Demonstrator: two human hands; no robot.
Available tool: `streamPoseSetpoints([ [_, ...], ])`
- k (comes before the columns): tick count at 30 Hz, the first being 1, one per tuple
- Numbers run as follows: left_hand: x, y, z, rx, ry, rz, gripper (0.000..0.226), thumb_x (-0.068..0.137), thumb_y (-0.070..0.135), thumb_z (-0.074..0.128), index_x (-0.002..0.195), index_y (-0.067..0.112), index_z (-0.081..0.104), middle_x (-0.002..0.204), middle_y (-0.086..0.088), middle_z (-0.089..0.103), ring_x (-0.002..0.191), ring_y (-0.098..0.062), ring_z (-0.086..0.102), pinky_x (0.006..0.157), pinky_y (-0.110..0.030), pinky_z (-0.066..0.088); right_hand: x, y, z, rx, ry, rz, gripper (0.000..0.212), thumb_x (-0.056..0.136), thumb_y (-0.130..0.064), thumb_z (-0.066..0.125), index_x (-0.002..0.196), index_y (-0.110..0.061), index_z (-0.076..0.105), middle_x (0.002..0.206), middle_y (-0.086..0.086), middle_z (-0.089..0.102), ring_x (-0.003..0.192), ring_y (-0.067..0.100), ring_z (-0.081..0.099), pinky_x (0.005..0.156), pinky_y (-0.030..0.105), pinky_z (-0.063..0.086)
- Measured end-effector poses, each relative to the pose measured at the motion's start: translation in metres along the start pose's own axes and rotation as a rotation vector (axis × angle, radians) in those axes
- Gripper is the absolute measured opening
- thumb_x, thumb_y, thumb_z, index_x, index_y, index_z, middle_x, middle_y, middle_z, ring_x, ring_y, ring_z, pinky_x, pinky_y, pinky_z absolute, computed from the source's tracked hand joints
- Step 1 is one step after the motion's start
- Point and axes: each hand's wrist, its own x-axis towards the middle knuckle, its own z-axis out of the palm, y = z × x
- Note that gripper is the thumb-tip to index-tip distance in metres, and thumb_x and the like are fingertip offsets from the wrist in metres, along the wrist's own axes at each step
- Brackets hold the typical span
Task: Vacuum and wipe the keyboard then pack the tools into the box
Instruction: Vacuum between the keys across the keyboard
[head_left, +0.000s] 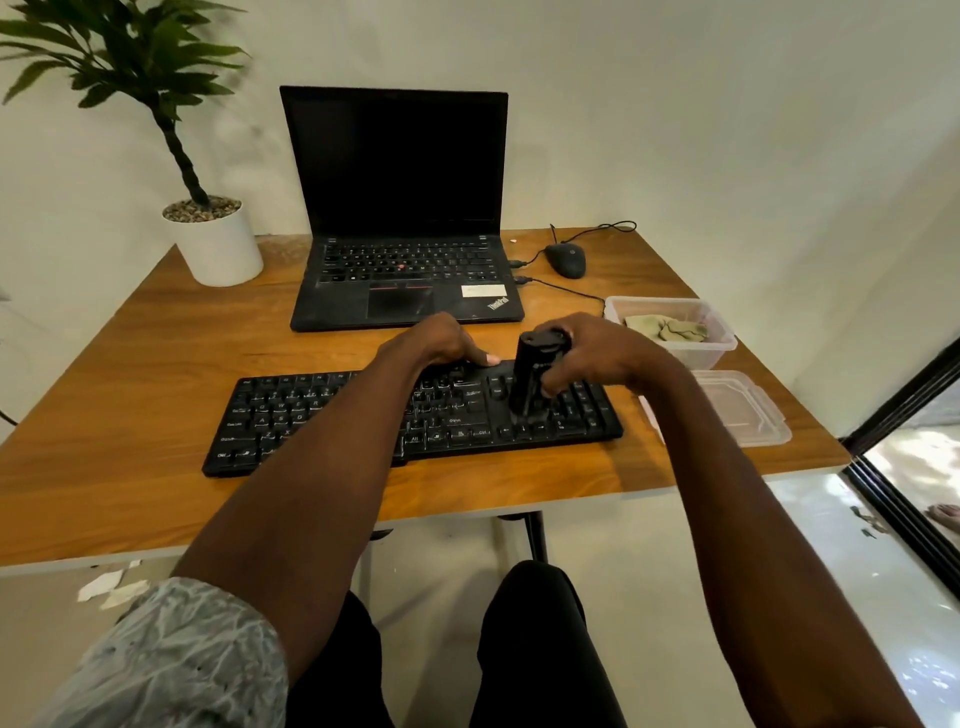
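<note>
- A black keyboard (363, 415) lies flat across the middle of a wooden table (130, 364), near the front edge, its long side running left to right.
- The right hand (597, 353) grips a small black handheld vacuum (535, 374), fingers and thumb curled round its upper body. The vacuum stands nearly upright, and its lower end touches the keys at the right part of the keyboard.
- The left hand (441, 343) rests on the far edge of the keyboard, just left of the vacuum. Its thumb points right along the top row; the fingers bend down over the edge, and how tightly they hold cannot be told.
- A clear plastic box (717, 322) sits at the right of the table, beyond the right hand, with a crumpled pale green cloth (670, 330) inside it.
- The clear lid (748, 410) lies flat on the table, just in front of the box, close to the right edge.
- An open black laptop (400, 208) with a dark screen stands behind the keyboard.
- A black wired mouse (566, 260) lies right of the laptop.
- A potted plant (218, 239) in a white pot stands at the far left corner.
</note>
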Motion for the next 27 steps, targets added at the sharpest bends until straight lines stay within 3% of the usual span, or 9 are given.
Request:
streamPoseSetpoints([
  [2, -0.001, 0.001, 0.0, 0.008, 0.004, -0.002, 0.039, 0.072, 0.037, 0.084, 0.093, 0.006, 0.075, 0.105, -0.01, 0.07, 0.101, -0.029, 0.062, 0.084, -0.039, 0.047, 0.003, -0.001, 0.002, -0.011, 0.036, 0.01, 0.039, 0.07, -0.005, 0.076, 0.105, -0.016, 0.063, 0.096, 0.003, 0.069, 0.09, 0.02, 0.067, 0.077, 0.033, 0.055],
  [4, 0.0, -0.001, 0.002, 0.006, 0.011, 0.0, 0.029, 0.076, 0.032, 0.082, 0.089, 0.007, 0.074, 0.104, -0.01, 0.071, 0.1, -0.028, 0.063, 0.084, -0.04, 0.047, 0.016, -0.004, 0.01, -0.048, 0.2, -0.008, 0.041, 0.071, -0.012, 0.078, 0.108, -0.017, 0.062, 0.1, 0.001, 0.067, 0.094, 0.019, 0.064, 0.079, 0.032, 0.053],
  [7, -0.002, -0.001, 0.003, 0.002, 0.029, 0.009, 0.021, 0.078, 0.028, 0.08, 0.087, 0.009, 0.074, 0.102, -0.01, 0.071, 0.096, -0.026, 0.063, 0.083, -0.04, 0.047, 0.028, -0.01, 0.023, -0.107, 0.36, -0.08, 0.045, 0.071, -0.015, 0.079, 0.113, -0.015, 0.063, 0.104, 0.0, 0.066, 0.094, 0.014, 0.059, 0.068, 0.016, 0.042],
  [10, -0.002, 0.0, 0.003, -0.006, 0.03, 0.015, 0.022, 0.079, 0.023, 0.078, 0.093, 0.007, 0.074, 0.106, -0.01, 0.07, 0.1, -0.026, 0.062, 0.088, -0.041, 0.048, 0.017, -0.013, 0.02, -0.133, 0.119, -0.066, 0.032, 0.072, -0.011, 0.076, 0.101, -0.016, 0.061, 0.097, 0.003, 0.066, 0.089, 0.019, 0.06, 0.069, 0.023, 0.044],
  [13, 0.0, 0.0, 0.002, -0.013, 0.028, 0.019, 0.026, 0.08, 0.023, 0.078, 0.098, 0.005, 0.074, 0.109, -0.009, 0.068, 0.103, -0.027, 0.061, 0.09, -0.042, 0.047, 0.01, -0.016, 0.01, -0.077, -0.087, 0.002, 0.035, 0.072, -0.004, 0.074, 0.105, -0.01, 0.061, 0.099, 0.009, 0.067, 0.091, 0.022, 0.064, 0.073, 0.03, 0.051],
  [18, 0.0, -0.007, 0.0, 0.075, 0.031, 0.047, 0.028, 0.08, 0.034, 0.077, 0.079, 0.008, 0.07, 0.086, -0.008, 0.065, 0.079, -0.022, 0.056, 0.074, -0.037, 0.045, 0.031, -0.014, 0.024, -0.115, 0.301, -0.058, 0.05, 0.074, -0.014, 0.078, 0.12, -0.016, 0.06, 0.111, 0.001, 0.065, 0.103, 0.017, 0.059, 0.071, 0.02, 0.041],
  [22, -0.003, -0.009, -0.009, 0.096, -0.02, 0.082, 0.034, 0.08, 0.037, 0.078, 0.091, 0.005, 0.075, 0.1, -0.008, 0.071, 0.097, -0.025, 0.062, 0.091, -0.043, 0.046, 0.034, 0.002, 0.029, -0.117, 0.438, -0.091, 0.045, 0.074, -0.017, 0.077, 0.117, -0.016, 0.063, 0.112, 0.003, 0.068, 0.104, 0.018, 0.06, 0.081, 0.026, 0.04],
  [25, -0.008, -0.014, -0.016, 0.069, -0.064, 0.1, 0.013, 0.081, 0.03, 0.077, 0.087, 0.019, 0.076, 0.113, -0.003, 0.07, 0.111, -0.023, 0.058, 0.103, -0.045, 0.04, 0.03, 0.007, 0.029, -0.091, 0.44, -0.068, 0.043, 0.075, -0.017, 0.077, 0.115, -0.019, 0.063, 0.109, 0.0, 0.068, 0.102, 0.016, 0.059, 0.082, 0.029, 0.043],
  [27, -0.007, -0.018, -0.016, 0.044, -0.052, 0.098, 0.006, 0.079, 0.028, 0.079, 0.08, 0.023, 0.076, 0.114, -0.003, 0.071, 0.113, -0.024, 0.057, 0.107, -0.047, 0.038, 0.022, 0.002, 0.024, -0.101, 0.35, -0.073, 0.038, 0.073, -0.014, 0.077, 0.107, -0.021, 0.064, 0.104, -0.003, 0.067, 0.098, 0.015, 0.06, 0.081, 0.029, 0.047],
])
